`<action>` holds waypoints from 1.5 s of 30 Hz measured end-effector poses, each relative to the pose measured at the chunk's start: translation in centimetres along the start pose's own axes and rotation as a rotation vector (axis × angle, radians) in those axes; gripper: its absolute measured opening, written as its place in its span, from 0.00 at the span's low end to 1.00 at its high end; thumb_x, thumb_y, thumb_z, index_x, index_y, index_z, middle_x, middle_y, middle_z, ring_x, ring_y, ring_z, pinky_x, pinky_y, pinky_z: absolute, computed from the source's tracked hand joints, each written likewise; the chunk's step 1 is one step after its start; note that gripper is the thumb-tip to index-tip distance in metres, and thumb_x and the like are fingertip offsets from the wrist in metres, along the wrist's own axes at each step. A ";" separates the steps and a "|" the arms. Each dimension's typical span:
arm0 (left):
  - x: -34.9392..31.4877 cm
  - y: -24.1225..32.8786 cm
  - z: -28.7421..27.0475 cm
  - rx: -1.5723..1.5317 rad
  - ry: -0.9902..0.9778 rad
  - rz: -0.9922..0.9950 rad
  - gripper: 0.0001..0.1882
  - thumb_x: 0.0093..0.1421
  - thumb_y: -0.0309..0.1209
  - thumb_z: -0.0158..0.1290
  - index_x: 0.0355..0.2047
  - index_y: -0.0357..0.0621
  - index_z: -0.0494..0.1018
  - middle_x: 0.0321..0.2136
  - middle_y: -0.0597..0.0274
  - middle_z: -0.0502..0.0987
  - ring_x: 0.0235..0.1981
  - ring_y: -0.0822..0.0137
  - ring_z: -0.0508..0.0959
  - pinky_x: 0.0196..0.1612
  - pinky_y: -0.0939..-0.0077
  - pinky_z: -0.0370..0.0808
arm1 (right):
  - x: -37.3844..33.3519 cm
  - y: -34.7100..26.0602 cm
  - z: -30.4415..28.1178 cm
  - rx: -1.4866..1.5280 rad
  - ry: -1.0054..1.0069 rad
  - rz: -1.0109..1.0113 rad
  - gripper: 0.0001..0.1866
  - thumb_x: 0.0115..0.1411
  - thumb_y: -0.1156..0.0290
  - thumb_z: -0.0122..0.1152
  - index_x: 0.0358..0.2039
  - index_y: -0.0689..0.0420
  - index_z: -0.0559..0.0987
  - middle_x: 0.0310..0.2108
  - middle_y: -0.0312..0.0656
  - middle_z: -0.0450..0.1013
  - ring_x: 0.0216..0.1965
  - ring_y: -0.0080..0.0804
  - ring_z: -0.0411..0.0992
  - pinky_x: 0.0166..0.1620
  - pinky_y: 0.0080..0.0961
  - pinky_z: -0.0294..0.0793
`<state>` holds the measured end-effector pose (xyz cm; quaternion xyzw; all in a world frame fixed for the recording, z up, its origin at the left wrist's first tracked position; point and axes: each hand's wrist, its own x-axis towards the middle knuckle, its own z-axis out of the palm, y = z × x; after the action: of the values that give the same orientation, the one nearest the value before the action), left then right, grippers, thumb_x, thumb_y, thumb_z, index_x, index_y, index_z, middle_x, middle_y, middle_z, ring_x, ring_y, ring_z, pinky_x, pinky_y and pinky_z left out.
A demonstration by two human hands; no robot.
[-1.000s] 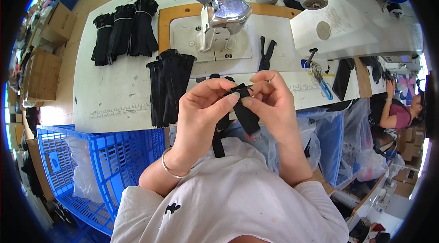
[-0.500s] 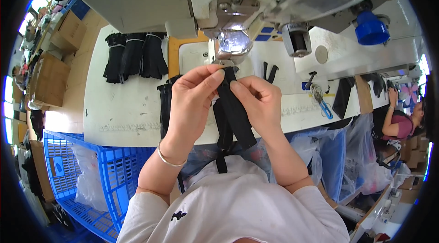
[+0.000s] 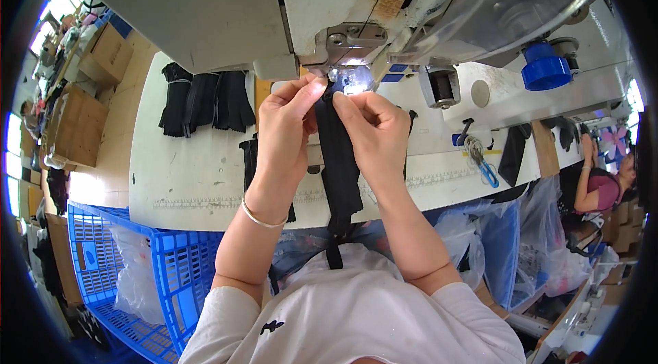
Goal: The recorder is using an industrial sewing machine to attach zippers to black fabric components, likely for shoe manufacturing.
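Observation:
Between my two hands hangs a black zipper point(image 3: 338, 162), its top end right below the lit needle area of a sewing machine point(image 3: 353, 45). My left hand point(image 3: 286, 124) pinches the top edge of the zipper with thumb and forefinger. Close beside it, my right hand point(image 3: 373, 131) grips the zipper's right edge, fingers curled. The lower end drops toward the table's front edge, over more black strip. Another black zipper piece point(image 3: 249, 158) lies partly hidden behind my left forearm.
Tied bundles of black zippers point(image 3: 199, 100) lie at the table's point(image 3: 185, 172) back left. Blue-handled thread snips point(image 3: 488, 173) lie at right, near a black piece point(image 3: 513, 155). A blue crate point(image 3: 164, 275) stands at left below the table. A co-worker point(image 3: 603, 189) sits far right.
Both hands have moved up and slightly left, bringing the zipper's top end closer under the machine head. The zipper now hangs straighter.

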<state>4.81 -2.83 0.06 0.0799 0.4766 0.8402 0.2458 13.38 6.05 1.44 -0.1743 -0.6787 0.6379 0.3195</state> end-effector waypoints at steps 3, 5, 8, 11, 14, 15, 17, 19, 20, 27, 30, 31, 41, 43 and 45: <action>-0.1 -0.1 0.2 -0.016 0.018 0.012 0.07 0.56 0.31 0.59 0.34 0.44 0.76 0.22 0.76 0.72 0.20 0.84 0.65 0.24 0.87 0.60 | 0.0 0.1 0.2 -0.019 0.013 0.001 0.10 0.58 0.70 0.63 0.28 0.66 0.80 0.16 0.29 0.70 0.19 0.09 0.62 0.23 0.13 0.60; -0.3 -0.1 0.6 -0.039 0.033 0.008 0.07 0.57 0.31 0.59 0.34 0.44 0.76 0.22 0.76 0.72 0.20 0.84 0.65 0.23 0.88 0.60 | 0.0 0.1 0.2 -0.024 0.014 0.010 0.10 0.58 0.70 0.62 0.28 0.66 0.80 0.15 0.29 0.70 0.19 0.09 0.62 0.23 0.13 0.60; -0.6 -0.4 0.6 -0.079 0.044 0.004 0.06 0.58 0.30 0.58 0.34 0.44 0.75 0.23 0.75 0.72 0.21 0.84 0.67 0.23 0.89 0.62 | -0.1 -0.1 0.5 -0.032 0.029 0.012 0.11 0.58 0.69 0.62 0.27 0.66 0.80 0.15 0.30 0.71 0.19 0.10 0.62 0.23 0.14 0.60; -1.1 -0.3 1.4 -0.162 0.049 0.004 0.04 0.60 0.29 0.56 0.34 0.43 0.74 0.25 0.73 0.73 0.23 0.82 0.69 0.25 0.88 0.66 | -0.2 0.0 0.5 -0.058 0.044 -0.011 0.11 0.58 0.69 0.62 0.27 0.66 0.80 0.14 0.33 0.71 0.19 0.11 0.63 0.23 0.15 0.61; -1.2 -0.8 1.6 -0.238 0.047 0.007 0.03 0.62 0.27 0.53 0.34 0.40 0.73 0.28 0.70 0.73 0.25 0.81 0.71 0.29 0.86 0.70 | -0.1 0.5 -0.1 -0.117 0.027 -0.055 0.11 0.58 0.69 0.62 0.28 0.65 0.79 0.14 0.37 0.71 0.18 0.13 0.64 0.23 0.17 0.62; -1.2 -0.9 1.8 -0.230 0.050 0.029 0.03 0.62 0.27 0.53 0.34 0.41 0.73 0.28 0.70 0.73 0.26 0.81 0.71 0.30 0.86 0.70 | -0.1 0.6 -0.3 -0.154 0.010 -0.084 0.10 0.58 0.69 0.61 0.28 0.64 0.79 0.14 0.38 0.71 0.18 0.15 0.65 0.23 0.18 0.63; -1.0 -1.0 1.6 -0.199 0.048 0.059 0.07 0.61 0.27 0.54 0.38 0.39 0.72 0.29 0.69 0.72 0.28 0.81 0.70 0.33 0.87 0.68 | -0.6 0.4 -0.4 -0.190 -0.008 -0.076 0.10 0.58 0.69 0.62 0.28 0.64 0.78 0.15 0.40 0.71 0.18 0.16 0.65 0.23 0.19 0.63; -1.6 -0.8 1.3 -0.117 0.057 0.116 0.10 0.60 0.26 0.55 0.42 0.38 0.71 0.29 0.70 0.71 0.28 0.82 0.69 0.32 0.88 0.67 | -2.0 -0.4 -0.9 -0.284 -0.101 -0.016 0.09 0.57 0.69 0.63 0.29 0.63 0.77 0.18 0.42 0.72 0.19 0.22 0.68 0.25 0.22 0.67; -1.9 -1.0 1.3 -0.039 0.063 0.172 0.14 0.59 0.26 0.55 0.45 0.37 0.69 0.29 0.70 0.70 0.28 0.82 0.69 0.32 0.88 0.66 | -2.6 0.1 -1.4 -0.288 -0.096 -0.018 0.09 0.57 0.69 0.63 0.29 0.63 0.77 0.18 0.42 0.72 0.19 0.22 0.68 0.25 0.22 0.67; -4.6 -2.1 -0.4 0.189 0.013 0.176 0.09 0.57 0.26 0.59 0.37 0.40 0.72 0.28 0.71 0.76 0.26 0.84 0.71 0.24 0.91 0.63 | -5.3 1.1 -2.5 -0.254 -0.176 0.099 0.09 0.60 0.71 0.60 0.32 0.65 0.75 0.23 0.41 0.71 0.21 0.25 0.67 0.28 0.20 0.68; -4.3 -1.9 -0.7 0.098 -0.012 0.083 0.08 0.58 0.27 0.59 0.36 0.41 0.73 0.27 0.72 0.76 0.25 0.85 0.72 0.22 0.92 0.63 | -5.2 1.3 -2.7 -0.076 -0.266 0.224 0.09 0.62 0.70 0.57 0.33 0.65 0.75 0.21 0.37 0.69 0.22 0.20 0.63 0.27 0.19 0.66; -4.2 -2.0 -0.8 0.086 -0.031 0.083 0.07 0.58 0.28 0.58 0.36 0.42 0.73 0.27 0.72 0.76 0.24 0.85 0.72 0.22 0.92 0.64 | -5.2 1.8 -2.8 -0.075 -0.267 0.224 0.09 0.62 0.70 0.57 0.33 0.65 0.75 0.21 0.37 0.69 0.22 0.20 0.63 0.27 0.19 0.66; -4.5 -1.9 0.0 0.028 0.007 0.036 0.06 0.59 0.28 0.57 0.35 0.39 0.75 0.25 0.72 0.77 0.23 0.85 0.72 0.23 0.92 0.64 | -6.2 1.5 -3.2 -0.193 -0.194 0.170 0.09 0.61 0.70 0.60 0.30 0.65 0.78 0.16 0.35 0.68 0.19 0.15 0.60 0.23 0.17 0.61; -4.4 -2.1 -0.7 0.027 -0.034 -0.010 0.05 0.59 0.28 0.57 0.32 0.40 0.75 0.24 0.73 0.76 0.22 0.86 0.70 0.23 0.92 0.62 | -6.3 1.4 -3.2 -0.163 -0.175 0.166 0.09 0.60 0.70 0.61 0.29 0.65 0.78 0.16 0.35 0.68 0.19 0.15 0.61 0.22 0.17 0.61; -4.4 -2.2 -0.8 0.003 -0.035 -0.001 0.05 0.59 0.29 0.57 0.31 0.40 0.75 0.23 0.73 0.76 0.21 0.86 0.69 0.22 0.92 0.61 | -6.3 1.3 -3.2 -0.147 -0.180 0.146 0.09 0.59 0.71 0.62 0.30 0.65 0.78 0.16 0.36 0.69 0.19 0.14 0.62 0.23 0.16 0.62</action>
<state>9.08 -4.68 -1.74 0.0946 0.4734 0.8380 0.2544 19.85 4.60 -1.22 -0.1882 -0.7349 0.6211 0.1966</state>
